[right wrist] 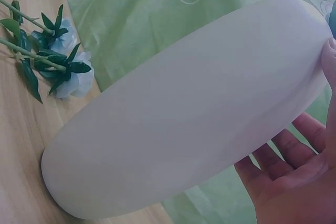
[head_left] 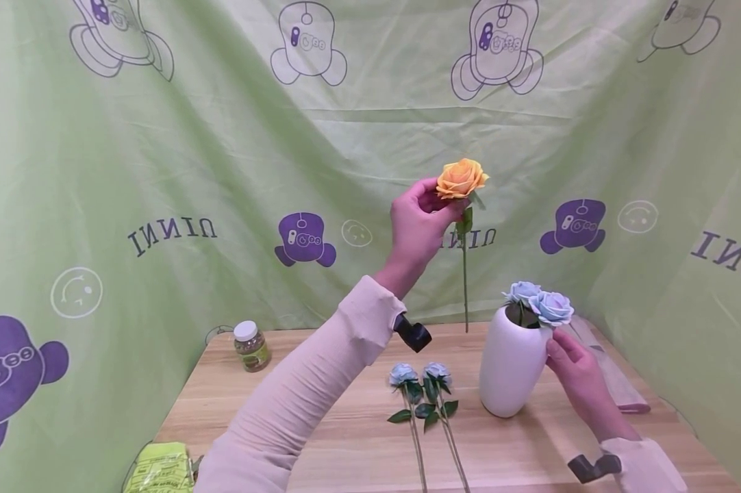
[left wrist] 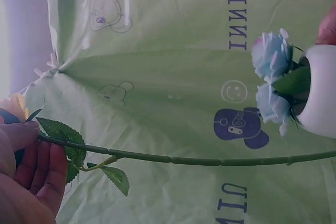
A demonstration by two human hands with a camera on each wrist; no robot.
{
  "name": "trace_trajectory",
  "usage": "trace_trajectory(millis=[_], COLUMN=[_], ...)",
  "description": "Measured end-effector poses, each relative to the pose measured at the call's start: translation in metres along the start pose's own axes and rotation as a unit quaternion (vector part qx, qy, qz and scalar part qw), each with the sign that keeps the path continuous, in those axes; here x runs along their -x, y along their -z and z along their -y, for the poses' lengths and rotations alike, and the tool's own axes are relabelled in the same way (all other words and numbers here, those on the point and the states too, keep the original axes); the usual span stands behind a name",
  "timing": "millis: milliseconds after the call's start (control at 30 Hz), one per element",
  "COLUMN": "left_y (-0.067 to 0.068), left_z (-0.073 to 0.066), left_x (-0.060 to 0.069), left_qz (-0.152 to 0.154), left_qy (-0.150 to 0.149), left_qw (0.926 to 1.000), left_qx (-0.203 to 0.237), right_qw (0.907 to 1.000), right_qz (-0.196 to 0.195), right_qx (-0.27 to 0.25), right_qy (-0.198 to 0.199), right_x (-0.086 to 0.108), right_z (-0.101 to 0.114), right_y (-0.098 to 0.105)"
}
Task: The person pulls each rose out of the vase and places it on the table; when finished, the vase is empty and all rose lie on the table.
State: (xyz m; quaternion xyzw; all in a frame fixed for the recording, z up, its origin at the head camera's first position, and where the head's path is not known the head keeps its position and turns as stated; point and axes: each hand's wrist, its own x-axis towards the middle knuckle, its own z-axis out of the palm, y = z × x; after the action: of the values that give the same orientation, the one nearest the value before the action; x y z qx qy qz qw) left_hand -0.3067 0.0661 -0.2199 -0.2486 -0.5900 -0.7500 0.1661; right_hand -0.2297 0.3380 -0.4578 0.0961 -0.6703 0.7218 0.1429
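My left hand (head_left: 421,222) pinches an orange artificial rose (head_left: 461,179) just below its bloom, up in the air. Its long green stem (left wrist: 199,162) hangs straight down, with leaves near the fingers. At the right, my right hand (head_left: 583,380) holds a white vase (head_left: 511,373) near its rim, thumb on one side and fingers against the wall in the right wrist view. The vase leans slightly on the table. Two light blue roses (head_left: 550,308) stand in its mouth. Two more blue roses (head_left: 403,374) lie on the table left of the vase, stems toward me.
On the wooden table (head_left: 346,438), a jar with a white lid (head_left: 252,346) stands at the back left. A yellow-green packet (head_left: 159,469) lies at the front left. Behind the right hand is a folded greyish cloth (head_left: 617,376). Green printed fabric (head_left: 370,137) encloses the table.
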Motion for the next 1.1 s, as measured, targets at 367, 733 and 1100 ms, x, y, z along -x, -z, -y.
trace_trajectory(millis=[367,733,1100], left_y=[0.029,0.057,0.086], left_z=[0.016,0.035,0.058], left_x=[0.001,0.007,0.013], left_qz=[-0.013,-0.031,-0.072], left_qy=[0.052,0.097,0.166], left_qw=[0.9986,0.9948,0.9834], left_qx=[0.007,0.003,-0.017], right_qw=[0.9999,0.9998,0.9998], right_qz=[0.003,-0.001,0.006], right_qx=[0.008,0.009,0.018], right_qy=[-0.011,-0.016,-0.003], right_x=[-0.003,-0.006,-0.007], right_z=[-0.003,-0.006,-0.002], right_y=[0.004,0.006,0.003])
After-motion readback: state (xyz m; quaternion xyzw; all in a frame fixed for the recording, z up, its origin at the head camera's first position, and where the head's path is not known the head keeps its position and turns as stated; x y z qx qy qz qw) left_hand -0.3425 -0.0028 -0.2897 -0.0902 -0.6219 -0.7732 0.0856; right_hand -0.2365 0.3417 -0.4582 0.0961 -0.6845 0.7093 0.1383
